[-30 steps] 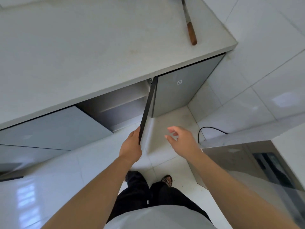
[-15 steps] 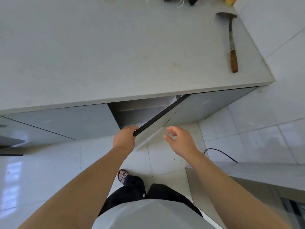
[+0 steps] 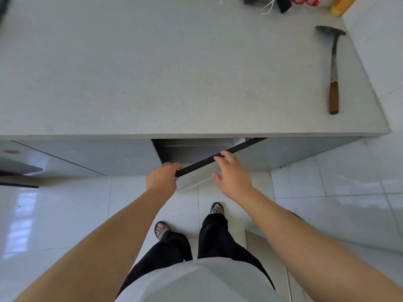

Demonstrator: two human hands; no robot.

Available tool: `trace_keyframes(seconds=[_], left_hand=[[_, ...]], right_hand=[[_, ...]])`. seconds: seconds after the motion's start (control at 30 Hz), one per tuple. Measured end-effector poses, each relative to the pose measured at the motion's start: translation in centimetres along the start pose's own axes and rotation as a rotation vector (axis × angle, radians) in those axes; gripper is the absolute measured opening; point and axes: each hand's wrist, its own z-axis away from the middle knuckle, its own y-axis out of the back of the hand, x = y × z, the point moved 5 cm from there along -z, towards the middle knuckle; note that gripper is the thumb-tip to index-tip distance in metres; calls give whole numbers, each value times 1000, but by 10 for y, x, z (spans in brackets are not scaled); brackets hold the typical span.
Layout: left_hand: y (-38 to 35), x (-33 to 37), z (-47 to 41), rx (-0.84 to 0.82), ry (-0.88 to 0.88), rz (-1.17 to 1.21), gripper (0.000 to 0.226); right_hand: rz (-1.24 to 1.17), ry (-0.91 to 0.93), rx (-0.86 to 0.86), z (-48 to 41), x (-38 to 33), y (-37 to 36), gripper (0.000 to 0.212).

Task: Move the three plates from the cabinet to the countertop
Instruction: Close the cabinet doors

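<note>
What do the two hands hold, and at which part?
The left hand grips the cabinet door at its free end. The right hand, open, holds nothing.

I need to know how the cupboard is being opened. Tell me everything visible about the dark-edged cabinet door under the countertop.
The dark-edged cabinet door is a thin flat panel seen almost edge-on, its top edge black, its face grey and glossy. It is hinged at its right end beneath the pale speckled countertop and stands partly open, swung out over the white tiled floor. The left hand grips its free end; the right hand hovers open beside its middle, fingertips at or near the edge. Behind it, the cabinet opening is dark, and no plates show.
</note>
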Motion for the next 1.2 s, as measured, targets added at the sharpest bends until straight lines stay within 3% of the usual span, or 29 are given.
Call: trace_keyframes(seconds=[0.23,0.7,0.97,1.2], left_hand=[[12,-2,-14,29,120,-17,24],[27,-3,-19,154,262,52,19],[13,-5,4,188,290,-9,52],[-7,0,11,2,337,-57,82]], right_hand=[[181,126,-88,-27,6,-7,59],[217,301,-105,-51,18,-7,60],[231,264,-127,-55,16,-13,74],[222,260,-123,-55,15,-12,76]])
